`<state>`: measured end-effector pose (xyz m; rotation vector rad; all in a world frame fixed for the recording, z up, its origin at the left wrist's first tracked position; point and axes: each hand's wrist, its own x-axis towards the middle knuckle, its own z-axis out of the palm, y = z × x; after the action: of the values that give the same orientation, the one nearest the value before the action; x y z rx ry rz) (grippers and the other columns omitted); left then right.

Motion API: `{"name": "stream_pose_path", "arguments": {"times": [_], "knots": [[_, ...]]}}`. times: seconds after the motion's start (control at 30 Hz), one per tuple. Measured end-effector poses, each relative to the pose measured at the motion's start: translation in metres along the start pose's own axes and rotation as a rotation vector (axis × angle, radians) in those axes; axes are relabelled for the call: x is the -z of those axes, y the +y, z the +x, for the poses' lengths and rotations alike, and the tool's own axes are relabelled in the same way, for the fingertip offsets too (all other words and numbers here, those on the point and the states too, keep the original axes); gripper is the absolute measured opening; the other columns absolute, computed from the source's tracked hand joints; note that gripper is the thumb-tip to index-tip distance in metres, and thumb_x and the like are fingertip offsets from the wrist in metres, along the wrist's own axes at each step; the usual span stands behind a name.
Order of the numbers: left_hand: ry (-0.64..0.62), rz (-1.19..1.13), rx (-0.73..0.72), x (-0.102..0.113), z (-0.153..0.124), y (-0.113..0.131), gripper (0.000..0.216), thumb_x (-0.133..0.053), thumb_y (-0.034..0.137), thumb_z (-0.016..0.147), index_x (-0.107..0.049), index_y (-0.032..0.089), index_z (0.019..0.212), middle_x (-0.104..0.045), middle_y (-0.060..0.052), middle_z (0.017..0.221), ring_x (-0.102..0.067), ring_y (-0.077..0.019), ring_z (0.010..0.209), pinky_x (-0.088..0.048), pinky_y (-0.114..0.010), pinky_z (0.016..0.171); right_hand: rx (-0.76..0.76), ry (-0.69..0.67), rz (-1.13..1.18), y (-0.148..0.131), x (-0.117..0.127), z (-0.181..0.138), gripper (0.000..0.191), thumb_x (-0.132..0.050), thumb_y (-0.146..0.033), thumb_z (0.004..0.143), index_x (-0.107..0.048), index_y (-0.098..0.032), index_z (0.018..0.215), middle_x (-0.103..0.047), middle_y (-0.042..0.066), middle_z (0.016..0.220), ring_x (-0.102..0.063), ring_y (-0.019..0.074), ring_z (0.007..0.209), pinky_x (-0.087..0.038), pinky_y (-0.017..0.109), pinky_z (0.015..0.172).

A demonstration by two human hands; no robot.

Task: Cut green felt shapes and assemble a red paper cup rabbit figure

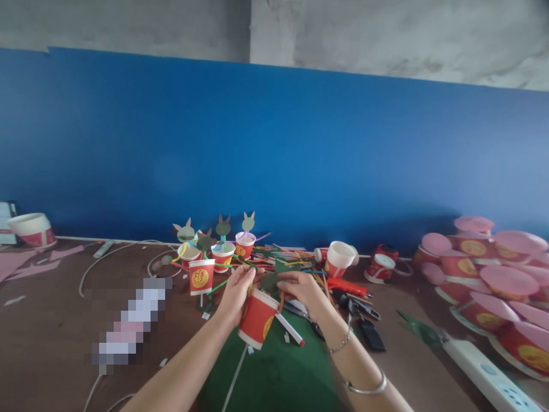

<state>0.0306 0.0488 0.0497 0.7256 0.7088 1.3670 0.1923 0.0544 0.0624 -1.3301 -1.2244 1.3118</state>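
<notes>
A red paper cup (258, 319) with a gold emblem is tilted in front of me, a thin white stick (235, 377) reaching down from its underside. My left hand (235, 294) is closed around the cup's left side. Over the rim sits a dark green paper piece (270, 282), pinched at its right edge by the fingers of my right hand (305, 290). A brown strip hangs by the cup's right side. Below lies a green sheet (291, 377), with a white marker (290, 329) and scissors (298, 309) near my right hand.
Behind stand several cups with paper animal heads, one red cup (201, 277) nearest. Coloured strips (287, 252) are heaped by a white cup (340, 257). An orange tool (347, 287) and black object (371, 335) lie right. Pink-topped cups (476, 274) and a power strip (493, 369) fill the far right.
</notes>
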Motion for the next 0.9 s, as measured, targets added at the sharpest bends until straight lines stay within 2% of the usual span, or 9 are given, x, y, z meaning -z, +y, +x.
{"name": "stream_pose_path", "arguments": {"times": [0.13,0.23,0.37,0.5,0.67,0.9], "knots": [[-0.013,-0.053,-0.025,-0.001,-0.001,0.001,0.024,-0.070,0.031,0.067,-0.051,0.017,0.073,-0.069,-0.004,0.083,-0.066,-0.0208,0.078,-0.051,-0.032,0.068,-0.004,0.002,0.025,0.002,0.001,0.002,0.033,-0.074,-0.021,0.057,-0.064,-0.013,0.087,-0.061,-0.003,0.056,-0.059,0.0138,0.054,-0.047,0.024,0.050],[0.013,-0.076,-0.057,-0.001,0.000,0.000,0.024,-0.071,0.029,0.066,-0.051,0.017,0.074,-0.069,-0.004,0.083,-0.066,-0.0198,0.078,-0.050,-0.031,0.070,-0.049,-0.020,0.002,0.002,0.002,0.002,0.024,-0.073,-0.022,0.057,-0.065,-0.013,0.077,-0.063,0.000,0.059,-0.059,0.0134,0.055,-0.048,0.024,0.053],[0.036,-0.081,-0.079,0.000,0.001,-0.001,0.025,-0.071,0.028,0.065,-0.051,0.018,0.075,-0.068,-0.003,0.080,-0.065,-0.0180,0.076,-0.049,-0.029,0.070,-0.080,-0.085,-0.014,0.003,0.005,0.001,0.019,-0.074,-0.026,0.056,-0.062,-0.014,0.064,-0.058,-0.002,0.053,-0.055,0.0118,0.052,-0.047,0.024,0.053],[0.029,0.024,-0.084,-0.001,0.000,-0.001,0.023,-0.069,0.032,0.066,-0.054,0.016,0.075,-0.066,-0.002,0.076,-0.063,-0.0162,0.071,-0.047,-0.026,0.065,0.051,-0.062,-0.086,0.003,0.005,0.001,0.020,-0.071,-0.029,0.059,-0.057,-0.015,0.060,-0.054,-0.003,0.052,-0.052,0.0114,0.053,-0.044,0.024,0.054],[0.047,0.388,-0.062,-0.004,-0.006,0.006,0.023,-0.069,0.034,0.065,-0.060,0.014,0.067,-0.058,0.003,0.057,-0.052,-0.0088,0.052,-0.039,-0.019,0.050,0.221,0.008,-0.334,-0.002,0.006,-0.001,0.016,-0.064,-0.029,0.066,-0.058,-0.014,0.060,-0.053,-0.003,0.053,-0.046,0.0101,0.052,-0.036,0.022,0.051],[0.033,0.524,-0.021,-0.008,-0.010,0.015,0.021,-0.066,0.034,0.067,-0.060,0.014,0.072,-0.062,-0.001,0.064,-0.055,-0.0130,0.059,-0.039,-0.021,0.051,0.333,-0.003,-0.367,-0.008,0.011,0.001,0.016,-0.062,-0.028,0.066,-0.055,-0.015,0.060,-0.050,-0.004,0.054,-0.041,0.0093,0.051,-0.032,0.021,0.049]]}}
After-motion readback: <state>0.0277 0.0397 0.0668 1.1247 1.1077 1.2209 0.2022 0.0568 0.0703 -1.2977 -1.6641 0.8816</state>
